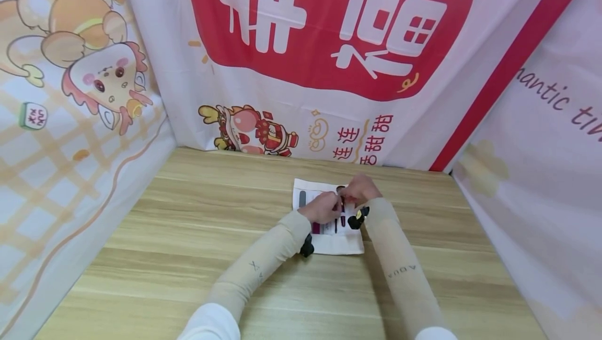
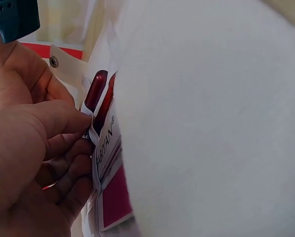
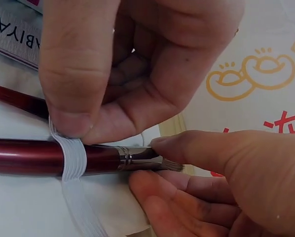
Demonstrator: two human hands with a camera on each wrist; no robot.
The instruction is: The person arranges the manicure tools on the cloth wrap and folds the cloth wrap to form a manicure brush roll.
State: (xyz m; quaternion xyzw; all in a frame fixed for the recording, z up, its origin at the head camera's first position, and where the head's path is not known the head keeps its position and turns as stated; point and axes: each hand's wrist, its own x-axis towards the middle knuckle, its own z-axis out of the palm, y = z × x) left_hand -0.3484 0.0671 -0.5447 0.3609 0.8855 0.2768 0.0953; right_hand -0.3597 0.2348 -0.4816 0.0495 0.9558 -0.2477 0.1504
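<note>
Right wrist view, maroon brush [image 3: 102, 158], long axis left-right; bristles [image 3: 173, 166] pointing right

A white fabric case [image 1: 336, 244] lies on the wood-grained table [image 1: 164, 246].

A case [image 1: 339, 246] is laid on the table [image 1: 164, 267] before a banner [image 1: 305, 79]; on it, a brush [image 3: 100, 159] is encircled by an elastic band [image 3: 75, 159].

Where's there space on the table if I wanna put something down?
The table is bare from the left cloth to the left arm, and from the right arm to the right cloth. A narrower strip is free between the pouch and the back cloth. The pouch is crowded: left hand and right hand meet at the brush.
</note>
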